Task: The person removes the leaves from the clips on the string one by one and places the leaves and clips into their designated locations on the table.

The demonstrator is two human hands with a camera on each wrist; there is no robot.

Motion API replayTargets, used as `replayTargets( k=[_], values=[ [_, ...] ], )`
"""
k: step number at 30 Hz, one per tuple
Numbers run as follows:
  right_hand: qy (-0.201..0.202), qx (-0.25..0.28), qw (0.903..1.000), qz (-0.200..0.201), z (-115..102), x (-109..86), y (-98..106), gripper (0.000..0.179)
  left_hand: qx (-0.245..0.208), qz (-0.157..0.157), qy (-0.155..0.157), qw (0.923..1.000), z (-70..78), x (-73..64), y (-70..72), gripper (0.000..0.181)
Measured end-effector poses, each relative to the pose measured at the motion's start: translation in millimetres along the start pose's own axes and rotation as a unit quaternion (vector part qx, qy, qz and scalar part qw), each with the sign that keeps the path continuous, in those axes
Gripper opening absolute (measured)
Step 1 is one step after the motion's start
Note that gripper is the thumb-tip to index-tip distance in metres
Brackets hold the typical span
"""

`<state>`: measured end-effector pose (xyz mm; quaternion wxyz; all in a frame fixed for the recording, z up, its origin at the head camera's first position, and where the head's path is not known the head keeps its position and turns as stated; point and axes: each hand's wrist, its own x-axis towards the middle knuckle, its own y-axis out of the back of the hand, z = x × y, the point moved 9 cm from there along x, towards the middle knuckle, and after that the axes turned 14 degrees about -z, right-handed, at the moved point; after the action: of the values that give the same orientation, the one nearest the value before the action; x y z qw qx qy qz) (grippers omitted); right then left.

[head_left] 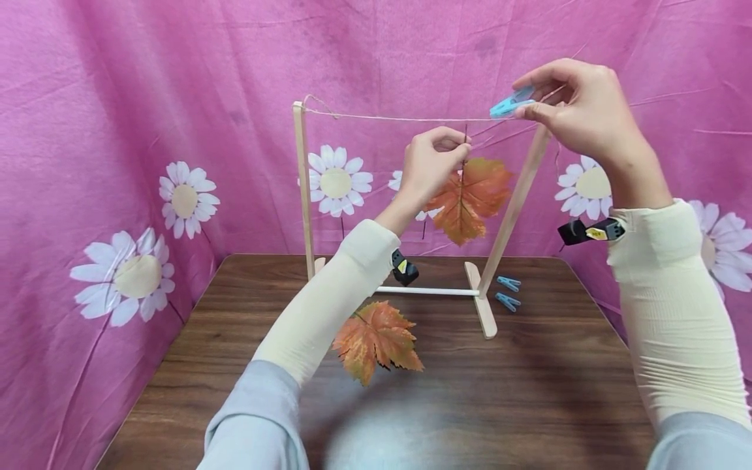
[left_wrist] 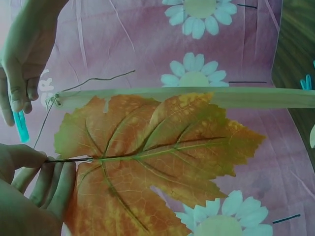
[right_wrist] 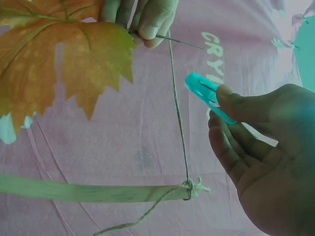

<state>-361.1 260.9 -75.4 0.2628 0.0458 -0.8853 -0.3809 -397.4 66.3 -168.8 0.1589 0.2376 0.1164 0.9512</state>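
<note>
My left hand (head_left: 431, 163) pinches the thin dark stem of an orange artificial maple leaf (head_left: 472, 196), which hangs below the fingers. The stem's tip rises to the string (head_left: 399, 119) stretched between two wooden posts. In the right wrist view the stem (right_wrist: 182, 42) crosses the string. My right hand (head_left: 587, 111) pinches a blue clothespin (head_left: 510, 103) between thumb and fingers, close over the string near the right post (head_left: 517, 202). In the right wrist view that clothespin (right_wrist: 206, 93) stands apart from the string, its nose toward the leaf side.
A second orange leaf (head_left: 378, 343) lies on the dark wooden table (head_left: 529, 405). Two blue clothespins (head_left: 508, 292) lie right of the frame's right foot (head_left: 482, 310). A white bar (head_left: 431, 291) joins the posts low down. Behind hangs a pink cloth (head_left: 247, 59) printed with daisies.
</note>
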Motion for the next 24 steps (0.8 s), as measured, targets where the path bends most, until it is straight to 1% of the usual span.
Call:
replayTargets(
  k=[2, 5, 9, 13, 15, 18, 24],
  values=[
    [0.016, 0.014, 0.9998, 0.001, -2, -1.7, -2, 0.03, -0.013, 0.007, -0.008, 0.9999, 0.1, -1.9, 4.8, 0.013],
    [0.029, 0.032, 0.999, 0.0, -4, -4.3, -4, 0.03, -0.036, 0.013, -0.017, 0.9991, -0.3, -4.7, 10.5, 0.011],
    [0.038, 0.032, 0.9988, 0.001, -3, -8.2, -8, 0.033, -0.067, 0.018, -0.03, 0.9972, -1.4, -8.5, 16.9, 0.011],
    [0.051, 0.031, 0.9982, -0.003, -3, -12.5, -16, 0.033, -0.085, 0.028, -0.043, 0.995, -3.6, -13.1, 24.0, 0.01],
    [0.054, 0.023, 0.9983, -0.002, -2, -15.2, -19, 0.033, -0.083, 0.033, -0.046, 0.9949, -4.9, -15.8, 27.0, 0.01],
    [0.055, -0.01, 0.9984, 0.001, -1, -20.3, -24, 0.033, -0.076, 0.035, -0.042, 0.9956, -8.2, -19.7, 30.4, 0.011],
    [0.079, -0.064, 0.9948, 0.008, -4, -33.7, -34, 0.034, -0.082, 0.034, -0.037, 0.9954, -15.5, -28.4, 36.3, 0.011]
  ],
)
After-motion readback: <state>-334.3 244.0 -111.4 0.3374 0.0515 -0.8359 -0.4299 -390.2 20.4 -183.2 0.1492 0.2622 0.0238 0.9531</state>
